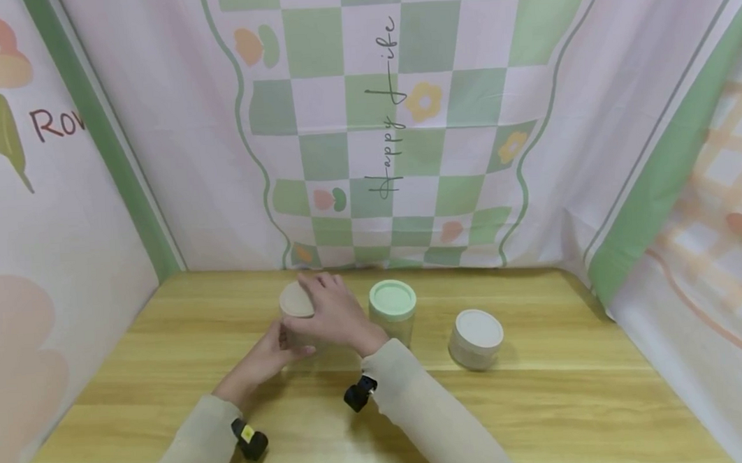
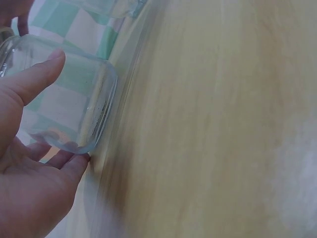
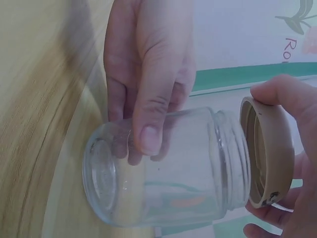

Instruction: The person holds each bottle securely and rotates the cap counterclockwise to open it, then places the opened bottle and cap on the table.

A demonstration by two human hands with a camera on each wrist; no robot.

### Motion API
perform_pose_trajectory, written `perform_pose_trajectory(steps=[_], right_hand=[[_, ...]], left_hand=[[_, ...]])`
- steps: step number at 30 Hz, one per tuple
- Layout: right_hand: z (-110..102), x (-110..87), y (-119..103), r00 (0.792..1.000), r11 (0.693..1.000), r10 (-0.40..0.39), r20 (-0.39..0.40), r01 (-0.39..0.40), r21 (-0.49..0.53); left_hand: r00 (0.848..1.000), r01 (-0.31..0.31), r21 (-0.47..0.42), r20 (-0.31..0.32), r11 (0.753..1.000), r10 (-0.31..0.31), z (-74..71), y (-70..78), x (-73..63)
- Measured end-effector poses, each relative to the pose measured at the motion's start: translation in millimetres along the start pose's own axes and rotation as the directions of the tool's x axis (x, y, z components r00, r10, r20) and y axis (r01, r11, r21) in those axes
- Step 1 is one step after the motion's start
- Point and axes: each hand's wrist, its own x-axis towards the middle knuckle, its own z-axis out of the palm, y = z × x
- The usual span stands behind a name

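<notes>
A clear glass jar (image 3: 168, 193) with a threaded neck stands at the left of the table. My left hand (image 1: 266, 357) grips it round the side, with the thumb (image 2: 47, 74) along the glass. Nothing shows inside the jar. From above, my right hand (image 1: 334, 314) holds a beige round lid (image 3: 277, 153) by its edge. In the right wrist view the lid is tilted a little at the jar's mouth, with the screw threads showing beside it.
Just right of my right hand stands a jar with a mint green lid (image 1: 392, 299). Farther right is a shorter jar with a white lid (image 1: 479, 328). Patterned cloth (image 1: 430, 151) hangs behind the wooden table (image 1: 562, 403) and at both sides.
</notes>
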Motion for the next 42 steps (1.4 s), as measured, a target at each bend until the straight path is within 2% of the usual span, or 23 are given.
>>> perform_pose_trajectory(steps=[4,9,16,22,33,42], right_hand=[[-4,-0.7,-4,1.0,1.0,-0.01,-0.007,0.01,-0.004],[-10,-1.3,-9,1.0,1.0,-0.002,-0.003,0.002,0.016],[-22,-6.4,-16,0.995,0.995,0.056,0.088,-0.063,0.083],[-33,-10.5,-20,0.987,0.995,0.051,0.151,-0.064,0.082],[-44,-22.1,-22,0.973,0.988,0.057,0.224,-0.087,0.125],[-47,-31.3,-23,0.966,0.974,0.056,0.251,-0.107,0.198]], left_hand=[[1.0,-0.013,-0.015,0.017,1.0,0.013,-0.1,0.0,0.6],[0.999,-0.042,0.009,0.012,0.999,0.042,-0.1,-0.5,0.8],[0.999,-0.037,0.023,-0.003,0.999,0.037,0.0,-1.3,1.1],[1.0,-0.003,0.035,-0.018,0.999,0.003,0.1,-2.6,1.8],[0.999,-0.043,0.003,-0.003,0.999,0.043,-0.1,-5.7,2.5],[1.0,0.015,-0.015,-0.008,1.0,-0.015,-2.1,-4.0,-0.2]])
